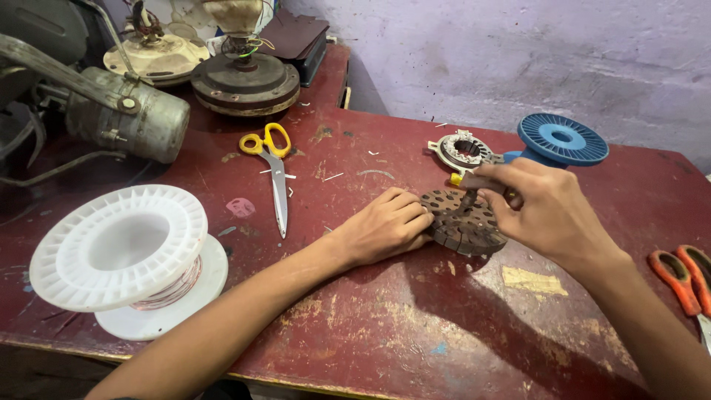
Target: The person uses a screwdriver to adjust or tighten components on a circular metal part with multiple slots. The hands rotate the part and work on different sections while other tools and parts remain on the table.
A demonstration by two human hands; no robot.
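Observation:
A dark, round metal stator core (465, 222) with slots and holes lies flat on the worn red table (385, 318). My left hand (384, 227) rests on the table with curled fingers pressed against the core's left edge. My right hand (539, 207) grips a small tool with a yellow-tipped handle (466, 182) that stands upright on the core's centre.
A large white plastic spool (122, 252) with copper wire sits at the left. Yellow-handled scissors (272, 159) lie mid-table. Behind the core are a small metal ring part (464, 150) and a blue spool (561, 139). Orange-handled pliers (685, 281) lie at right. Fan motors (244, 78) stand at the back.

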